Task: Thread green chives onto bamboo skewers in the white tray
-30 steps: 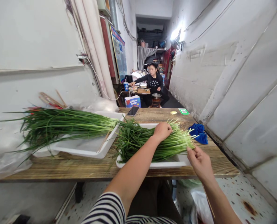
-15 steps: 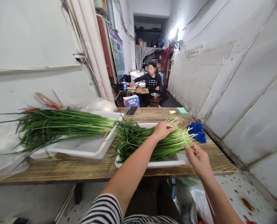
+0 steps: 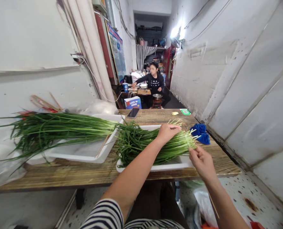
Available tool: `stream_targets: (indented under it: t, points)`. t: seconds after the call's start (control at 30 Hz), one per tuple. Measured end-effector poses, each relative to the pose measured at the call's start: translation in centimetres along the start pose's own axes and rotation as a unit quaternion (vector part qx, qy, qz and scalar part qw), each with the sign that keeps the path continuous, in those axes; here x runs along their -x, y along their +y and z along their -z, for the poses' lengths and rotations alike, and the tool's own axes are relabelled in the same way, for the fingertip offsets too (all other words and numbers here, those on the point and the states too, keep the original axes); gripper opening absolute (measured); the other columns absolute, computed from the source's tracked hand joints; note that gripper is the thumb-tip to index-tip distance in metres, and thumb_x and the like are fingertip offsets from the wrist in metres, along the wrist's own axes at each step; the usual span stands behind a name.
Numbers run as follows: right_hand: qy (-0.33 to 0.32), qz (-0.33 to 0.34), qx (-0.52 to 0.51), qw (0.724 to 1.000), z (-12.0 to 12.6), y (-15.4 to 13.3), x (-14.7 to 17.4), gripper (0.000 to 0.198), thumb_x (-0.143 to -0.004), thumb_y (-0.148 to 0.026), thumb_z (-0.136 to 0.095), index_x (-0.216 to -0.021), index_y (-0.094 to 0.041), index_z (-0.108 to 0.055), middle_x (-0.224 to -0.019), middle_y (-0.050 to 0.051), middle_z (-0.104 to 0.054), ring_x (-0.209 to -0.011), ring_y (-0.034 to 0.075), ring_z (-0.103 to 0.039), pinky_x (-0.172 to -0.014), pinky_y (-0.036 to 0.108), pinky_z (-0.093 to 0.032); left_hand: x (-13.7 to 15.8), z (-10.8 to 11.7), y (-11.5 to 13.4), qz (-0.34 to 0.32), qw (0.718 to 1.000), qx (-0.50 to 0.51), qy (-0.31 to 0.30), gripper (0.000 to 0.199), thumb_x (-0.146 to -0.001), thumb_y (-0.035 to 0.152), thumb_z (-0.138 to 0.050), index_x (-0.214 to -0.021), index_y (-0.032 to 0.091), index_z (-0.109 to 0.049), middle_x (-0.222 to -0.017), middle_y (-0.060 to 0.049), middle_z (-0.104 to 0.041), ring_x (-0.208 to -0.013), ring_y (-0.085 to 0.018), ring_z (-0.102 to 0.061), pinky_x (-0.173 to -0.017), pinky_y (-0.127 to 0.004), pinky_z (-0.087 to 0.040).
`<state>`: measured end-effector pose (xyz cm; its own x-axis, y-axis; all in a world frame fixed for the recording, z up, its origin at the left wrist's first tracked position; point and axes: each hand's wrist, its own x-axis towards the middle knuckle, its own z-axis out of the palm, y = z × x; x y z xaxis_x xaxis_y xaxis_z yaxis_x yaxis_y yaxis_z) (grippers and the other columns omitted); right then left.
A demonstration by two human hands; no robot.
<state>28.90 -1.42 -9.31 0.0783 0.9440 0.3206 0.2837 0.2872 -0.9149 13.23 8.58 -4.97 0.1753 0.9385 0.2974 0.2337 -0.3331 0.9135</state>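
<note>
A thick bunch of garlic chives (image 3: 160, 152) lies in a white tray (image 3: 155, 167), pale stem ends to the right, dark leaves to the left. My left hand (image 3: 167, 133) rests across the upper side of the stems, fingers closed on some of them. Beside the pale ends, my right hand (image 3: 202, 160) is closed in a pinch. A thin wooden skewer (image 3: 213, 203) emerges below its wrist, in line with the pinch; the fingers cover its middle, and its tip cannot be made out.
More chives (image 3: 60, 130) lie across a second white tray (image 3: 84, 157) on the left. A phone (image 3: 133, 112), a QR card (image 3: 185, 111) and a blue cloth (image 3: 201, 133) are on the wooden table (image 3: 67, 173). Farther back, a person (image 3: 155, 82) sits by a low table.
Both hands keep nearly the same place and grip on the chives and skewer. The view has shifted slightly, and part of another person's head now shows behind the seated person.
</note>
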Motion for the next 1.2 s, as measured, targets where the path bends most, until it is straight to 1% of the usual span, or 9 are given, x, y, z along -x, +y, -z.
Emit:
stream_targets:
  t: [0.1, 0.27, 0.43, 0.57, 0.8, 0.93, 1.1, 1.13, 1.2]
  points:
    - [0.004, 0.004, 0.010, 1.000, 0.0, 0.1, 0.0, 0.035, -0.086, -0.050, -0.052, -0.070, -0.019, -0.045, -0.052, -0.008, -0.033, -0.044, 0.008, -0.028, -0.041, 0.021, -0.021, 0.0, 0.1, 0.3, 0.008, 1.000, 0.026, 0.010, 0.029, -0.072, 0.037, -0.064, -0.087, 0.015, -0.076, -0.086, -0.006, -0.074, -0.085, -0.018, -0.065, -0.079, -0.024, -0.046]
    - [-0.001, 0.001, 0.006, 1.000, 0.0, -0.1, 0.0, 0.036, -0.086, -0.051, -0.052, -0.069, -0.020, -0.043, -0.051, -0.008, -0.032, -0.044, 0.008, -0.027, -0.041, 0.021, -0.020, 0.0, 0.2, 1.0, 0.089, 0.989, 0.115, -0.021, 0.041, -0.081, 0.046, -0.053, -0.094, 0.013, -0.074, -0.059, -0.003, -0.067, -0.054, -0.011, -0.057, -0.061, -0.023, -0.045]
    - [0.000, 0.001, -0.003, 1.000, -0.1, -0.4, 0.1, 0.036, -0.084, -0.053, -0.052, -0.072, -0.020, -0.044, -0.051, -0.008, -0.030, -0.043, 0.008, -0.026, -0.041, 0.021, -0.019, 0.0, 0.1, 1.5, 0.131, 0.968, 0.210, -0.029, 0.035, -0.083, 0.034, -0.053, -0.102, 0.009, -0.069, -0.081, -0.010, -0.072, -0.063, -0.011, -0.062, -0.063, -0.022, -0.045]
    - [0.005, 0.003, -0.002, 1.000, -0.1, -0.1, 0.1, 0.037, -0.085, -0.053, -0.052, -0.070, -0.020, -0.043, -0.051, -0.008, -0.030, -0.043, 0.008, -0.026, -0.041, 0.021, -0.019, -0.1, 0.1, 1.3, 0.095, 0.973, 0.212, -0.004, 0.030, -0.081, 0.030, -0.056, -0.097, 0.010, -0.071, -0.093, -0.012, -0.072, -0.077, -0.015, -0.066, -0.075, -0.026, -0.048]
    - [-0.006, 0.013, -0.016, 1.000, -0.2, 0.0, -0.1, 0.037, -0.085, -0.052, -0.051, -0.069, -0.021, -0.042, -0.050, -0.009, -0.030, -0.042, 0.008, -0.024, -0.040, 0.021, -0.019, 0.9, 2.6, 3.8, -0.079, 0.989, 0.009, 0.124, 0.016, -0.074, 0.021, -0.059, -0.081, 0.015, -0.072, -0.087, -0.006, -0.072, -0.085, -0.017, -0.064, -0.084, -0.030, -0.048]
    - [-0.002, 0.015, 0.000, 1.000, -0.2, -0.5, 0.0, 0.037, -0.084, -0.052, -0.051, -0.067, -0.021, -0.041, -0.050, -0.008, -0.031, -0.042, 0.008, -0.025, -0.040, 0.021, -0.019, 5.5, 6.9, 7.4, -0.188, 0.958, -0.150, 0.155, 0.010, -0.068, 0.012, -0.057, -0.067, 0.017, -0.065, -0.088, -0.004, -0.067, -0.090, -0.016, -0.061, -0.090, -0.030, -0.045]
    - [0.001, 0.039, 0.015, 0.999, -0.1, -1.1, 0.1, 0.036, -0.084, -0.050, -0.051, -0.065, -0.021, -0.039, -0.049, -0.008, -0.031, -0.042, 0.008, -0.027, -0.041, 0.021, -0.021, 16.4, 13.3, 6.2, -0.137, 0.910, -0.338, 0.196, 0.012, -0.071, 0.017, -0.053, -0.067, 0.019, -0.064, -0.106, -0.006, -0.063, -0.106, -0.021, -0.056, -0.100, -0.036, -0.039]
    - [0.003, 0.042, 0.020, 0.999, -0.1, -1.2, 0.1, 0.036, -0.084, -0.050, -0.051, -0.064, -0.022, -0.039, -0.049, -0.008, -0.031, -0.042, 0.008, -0.028, -0.041, 0.021, -0.022, 19.2, 14.4, 5.1, -0.103, 0.915, -0.354, 0.167, 0.012, -0.072, 0.021, -0.053, -0.067, 0.019, -0.065, -0.105, -0.006, -0.064, -0.105, -0.021, -0.057, -0.099, -0.035, -0.040]
    - [0.007, 0.045, 0.030, 0.999, -0.1, -1.3, 0.1, 0.037, -0.084, -0.050, -0.050, -0.064, -0.022, -0.038, -0.049, -0.007, -0.031, -0.043, 0.009, -0.028, -0.041, 0.021, -0.022, 25.1, 16.2, 2.5, 0.039, 0.927, -0.373, 0.000, 0.016, -0.073, 0.027, -0.054, -0.075, 0.022, -0.069, -0.106, -0.006, -0.066, -0.099, -0.020, -0.061, -0.092, -0.031, -0.046]
